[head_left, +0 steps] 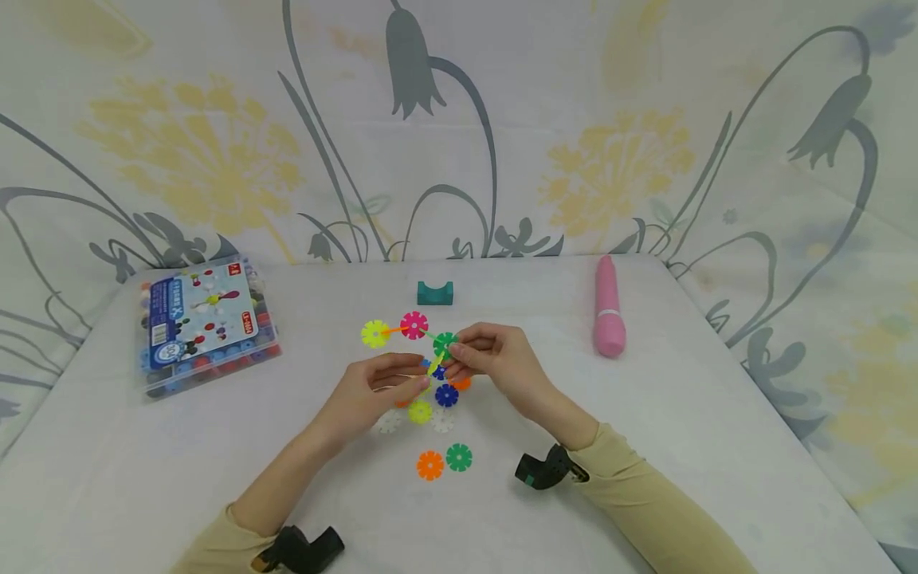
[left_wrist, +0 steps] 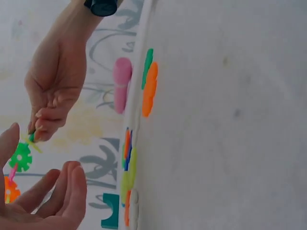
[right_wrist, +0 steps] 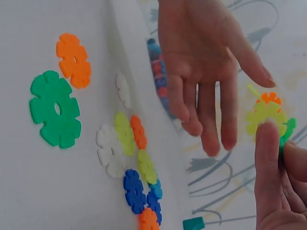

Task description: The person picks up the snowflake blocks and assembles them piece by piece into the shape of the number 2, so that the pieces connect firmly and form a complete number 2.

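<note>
1. Nearest the head camera, two dark wrist-worn cameras sit on the cream sleeves, one behind the left hand [head_left: 373, 391] and one behind the right hand [head_left: 495, 359].
2. Right hand: its fingertips pinch the snowflake-disc assembly [head_left: 423, 339] at the green disc [head_left: 445, 344], thumb and forefinger curled on it; the right wrist view shows the thumb pressed on that disc's edge.
3. Left hand: fingers straight and relaxed, palm turned toward the assembly, just left of the right hand. It grips nothing that I can see; in the left wrist view the fingers stand apart from the green disc.
4. The assembly is raised off the white table [head_left: 717, 446] between the two hands and reaches away from them: a pink disc [head_left: 413, 324] and a yellow-green disc [head_left: 374, 333] sit at its far left end, joined by an orange stick.
5. Under and just nearer than the hands lies a cluster of loose discs: a blue disc [head_left: 446, 395], a yellow disc [head_left: 420, 412], two white ones and an orange one partly hidden by the right hand.
6. Nearer still than the cluster, an orange disc [head_left: 430, 465] and a loose green disc [head_left: 459, 457] lie flat, side by side, almost touching.
7. Well left of the left hand sits a clear plastic box [head_left: 204, 323] of parts with a printed lid.
8. Beyond the hands stands a small teal block [head_left: 435, 292].
9. Right of the right hand, well apart, lies a pink cylinder [head_left: 608, 316].
</note>
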The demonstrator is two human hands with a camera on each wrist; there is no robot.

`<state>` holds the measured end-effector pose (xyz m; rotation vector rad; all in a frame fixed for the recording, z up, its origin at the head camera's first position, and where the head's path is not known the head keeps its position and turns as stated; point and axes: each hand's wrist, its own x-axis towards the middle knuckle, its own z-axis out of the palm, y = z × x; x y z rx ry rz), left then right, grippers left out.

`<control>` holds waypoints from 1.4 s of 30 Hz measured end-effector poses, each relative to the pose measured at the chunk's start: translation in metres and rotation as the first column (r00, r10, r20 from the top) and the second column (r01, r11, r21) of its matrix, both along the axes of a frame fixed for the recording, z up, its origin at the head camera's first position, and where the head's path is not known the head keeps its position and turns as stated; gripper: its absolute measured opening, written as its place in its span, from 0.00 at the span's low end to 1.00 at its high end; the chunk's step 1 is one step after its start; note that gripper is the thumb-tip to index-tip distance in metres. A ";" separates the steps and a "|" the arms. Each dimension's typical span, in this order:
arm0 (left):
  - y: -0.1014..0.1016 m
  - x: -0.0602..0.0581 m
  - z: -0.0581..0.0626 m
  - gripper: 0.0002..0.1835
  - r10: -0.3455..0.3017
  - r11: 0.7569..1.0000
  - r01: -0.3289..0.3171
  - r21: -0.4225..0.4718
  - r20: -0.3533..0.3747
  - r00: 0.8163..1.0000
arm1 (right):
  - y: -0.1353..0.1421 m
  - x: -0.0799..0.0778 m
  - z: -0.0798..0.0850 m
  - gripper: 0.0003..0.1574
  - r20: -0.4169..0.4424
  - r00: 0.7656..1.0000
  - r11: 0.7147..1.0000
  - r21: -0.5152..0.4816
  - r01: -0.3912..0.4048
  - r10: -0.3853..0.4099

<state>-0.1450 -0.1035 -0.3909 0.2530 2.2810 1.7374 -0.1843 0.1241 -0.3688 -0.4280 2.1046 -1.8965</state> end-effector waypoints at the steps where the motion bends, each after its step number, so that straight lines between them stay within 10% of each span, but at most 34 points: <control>1: 0.003 0.001 -0.001 0.28 -0.010 1.000 0.011 0.020 -0.011 1.000 | 0.000 0.001 0.000 0.13 0.008 1.000 1.000 -0.001 -0.009 0.009; 15: 0.011 0.006 -0.005 0.23 -0.006 0.986 0.021 0.168 -0.091 0.996 | -0.005 0.004 -0.004 0.13 0.055 0.997 0.998 0.030 -0.064 0.062; 21: 0.011 0.005 -0.003 0.22 0.060 0.991 -0.047 0.122 -0.099 0.993 | -0.001 -0.003 -0.010 0.15 -0.067 0.996 0.989 0.139 -0.057 0.066; 24: 0.011 0.005 -0.003 0.21 0.108 0.990 -0.098 0.102 -0.096 0.989 | 0.001 -0.006 -0.017 0.14 -0.189 0.975 0.938 0.343 -0.051 0.122; 28: 0.011 0.006 -0.003 0.20 0.133 0.987 -0.124 0.097 -0.085 0.988 | 0.000 -0.006 -0.028 0.13 -0.268 0.913 0.776 0.626 -0.078 0.309; 32: 0.012 0.005 -0.003 0.20 0.145 0.987 -0.138 0.083 -0.090 0.985 | -0.001 -0.003 -0.034 0.15 -0.285 0.861 0.682 0.725 -0.094 0.422; 42: 0.013 0.005 -0.003 0.20 0.155 0.985 -0.147 0.088 -0.083 0.984 | -0.001 -0.002 -0.029 0.10 -0.227 0.900 0.714 0.689 -0.122 0.373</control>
